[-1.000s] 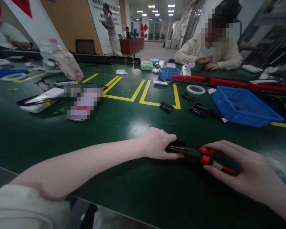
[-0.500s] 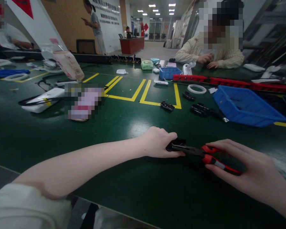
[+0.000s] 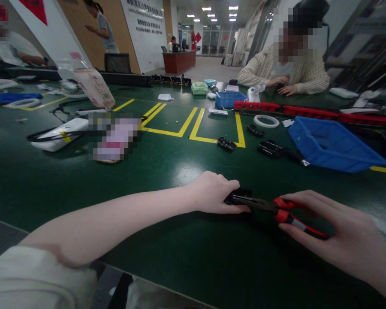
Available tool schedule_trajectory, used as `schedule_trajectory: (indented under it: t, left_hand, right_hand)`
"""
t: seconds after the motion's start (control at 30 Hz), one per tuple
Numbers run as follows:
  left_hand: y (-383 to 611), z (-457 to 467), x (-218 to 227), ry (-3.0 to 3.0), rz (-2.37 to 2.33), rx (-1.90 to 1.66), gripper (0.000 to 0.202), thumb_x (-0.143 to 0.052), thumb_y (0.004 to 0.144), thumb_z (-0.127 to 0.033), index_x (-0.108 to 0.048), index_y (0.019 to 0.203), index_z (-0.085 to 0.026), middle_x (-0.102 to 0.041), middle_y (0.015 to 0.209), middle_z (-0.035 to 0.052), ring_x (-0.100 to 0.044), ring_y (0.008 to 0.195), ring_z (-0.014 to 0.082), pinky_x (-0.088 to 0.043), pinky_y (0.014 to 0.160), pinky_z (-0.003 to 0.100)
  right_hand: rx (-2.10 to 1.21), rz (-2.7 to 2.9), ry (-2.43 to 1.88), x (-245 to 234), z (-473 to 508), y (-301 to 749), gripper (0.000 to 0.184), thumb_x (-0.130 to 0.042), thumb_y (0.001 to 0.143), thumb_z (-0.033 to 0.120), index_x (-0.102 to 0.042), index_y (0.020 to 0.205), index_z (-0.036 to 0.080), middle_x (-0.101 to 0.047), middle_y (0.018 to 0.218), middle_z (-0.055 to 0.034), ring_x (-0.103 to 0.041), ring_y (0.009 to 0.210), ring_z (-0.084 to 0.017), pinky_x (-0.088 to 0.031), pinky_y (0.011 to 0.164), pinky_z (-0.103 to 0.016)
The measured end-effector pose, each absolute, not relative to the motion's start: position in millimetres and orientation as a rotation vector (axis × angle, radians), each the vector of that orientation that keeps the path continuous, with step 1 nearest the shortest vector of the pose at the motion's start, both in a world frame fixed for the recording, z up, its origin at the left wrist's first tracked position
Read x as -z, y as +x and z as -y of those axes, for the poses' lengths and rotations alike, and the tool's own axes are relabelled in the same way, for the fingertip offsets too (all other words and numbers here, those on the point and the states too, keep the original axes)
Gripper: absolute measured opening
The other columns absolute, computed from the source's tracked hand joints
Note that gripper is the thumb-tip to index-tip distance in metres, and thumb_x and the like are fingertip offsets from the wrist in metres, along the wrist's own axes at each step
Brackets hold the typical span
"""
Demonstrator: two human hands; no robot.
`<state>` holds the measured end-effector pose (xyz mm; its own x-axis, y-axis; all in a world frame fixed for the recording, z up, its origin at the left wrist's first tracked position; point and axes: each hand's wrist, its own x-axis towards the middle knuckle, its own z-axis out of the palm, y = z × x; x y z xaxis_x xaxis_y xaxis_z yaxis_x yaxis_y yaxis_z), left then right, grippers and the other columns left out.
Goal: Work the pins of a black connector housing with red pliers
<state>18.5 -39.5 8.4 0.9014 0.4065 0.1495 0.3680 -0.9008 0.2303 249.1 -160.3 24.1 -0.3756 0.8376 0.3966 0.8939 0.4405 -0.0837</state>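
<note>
— What do the fingers hold?
— The left hand (image 3: 214, 193) pinches a small black part (image 3: 241, 195) against the green table (image 3: 180, 253), lower centre of the frame. The right hand (image 3: 334, 231) has its fingers curled around the red handles of the pliers (image 3: 276, 209).
— And the tool's nose?
— Dark and slim, it reaches left into the black part, just beside the left thumb.
— Anything readable?
— The wall lettering at the upper left is too blurred. A blue bin (image 3: 333, 143) sits at the right.
</note>
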Motion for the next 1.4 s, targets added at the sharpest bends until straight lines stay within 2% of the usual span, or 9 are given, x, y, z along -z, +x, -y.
schedule_trajectory:
  t: [0.33, 1.03, 1.4]
  left_hand:
    - [18.3, 40.4, -10.6, 2.848, -0.610, -0.245, 0.044, -0.050, 0.083, -0.061, -0.054, 0.079, -0.017, -0.062, 0.064, -0.0001, -0.060, 0.056, 0.0151, -0.031, 0.046, 0.022]
    - [18.5, 41.1, -9.9, 2.840, -0.628, -0.250, 0.044, -0.049, 0.083, -0.061, -0.054, 0.081, -0.017, -0.062, 0.065, 0.0004, -0.060, 0.056, 0.0159, -0.035, 0.047, 0.023]
    - [18.3, 40.7, -9.7, 2.843, -0.613, -0.262, 0.043, -0.050, 0.083, -0.060, -0.051, 0.078, -0.017, -0.060, 0.062, -0.0009, -0.057, 0.053, 0.0149, -0.030, 0.044, 0.022]
  right_hand:
    - [0.218, 2.330, -1.463, -22.8, 162.3, 252.7, 0.033, -0.056, 0.081, 0.045, -0.052, 0.108, 0.027, -0.066, 0.096, -0.0047, -0.067, 0.074, -0.021, -0.056, 0.058, -0.034]
    - [0.319, 2.312, -1.475, -23.6, 164.3, 249.7, 0.031, -0.051, 0.083, 0.046, -0.052, 0.108, 0.026, -0.066, 0.095, -0.0061, -0.067, 0.075, -0.022, -0.056, 0.058, -0.035]
    - [0.329, 2.307, -1.455, -22.6, 164.1, 248.1, 0.032, -0.053, 0.082, 0.046, -0.054, 0.106, 0.024, -0.067, 0.093, -0.0064, -0.067, 0.073, -0.022, -0.055, 0.057, -0.034]
